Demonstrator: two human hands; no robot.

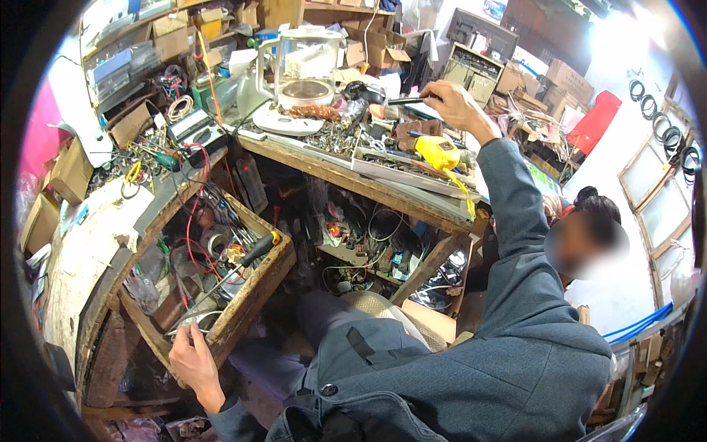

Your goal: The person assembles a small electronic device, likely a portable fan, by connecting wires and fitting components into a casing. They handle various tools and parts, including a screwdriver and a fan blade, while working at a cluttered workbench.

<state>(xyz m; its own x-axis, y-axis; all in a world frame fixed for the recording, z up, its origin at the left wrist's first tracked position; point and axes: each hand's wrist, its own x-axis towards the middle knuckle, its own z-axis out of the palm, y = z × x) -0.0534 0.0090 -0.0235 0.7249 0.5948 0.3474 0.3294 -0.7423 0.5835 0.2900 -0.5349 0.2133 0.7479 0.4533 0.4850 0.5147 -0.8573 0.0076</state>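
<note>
- Above the desk [346,187], a black stick [405,101] is pinched between the fingers of the right hand [458,107].
- At the near side of the drawer [258,291], the left hand [197,366] is held, fingers close together; whether anything is gripped cannot be told.
- Across the drawer, a screwdriver [258,251] is laid.
- Amid the desk's clutter, a yellow tape measure [437,152] is set, its tape partly drawn out.

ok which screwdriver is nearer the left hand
The black and yellow screwdriver, slanting over the wooden drawer; the green-handled screwdriver is farther off, up on the bench.
</note>
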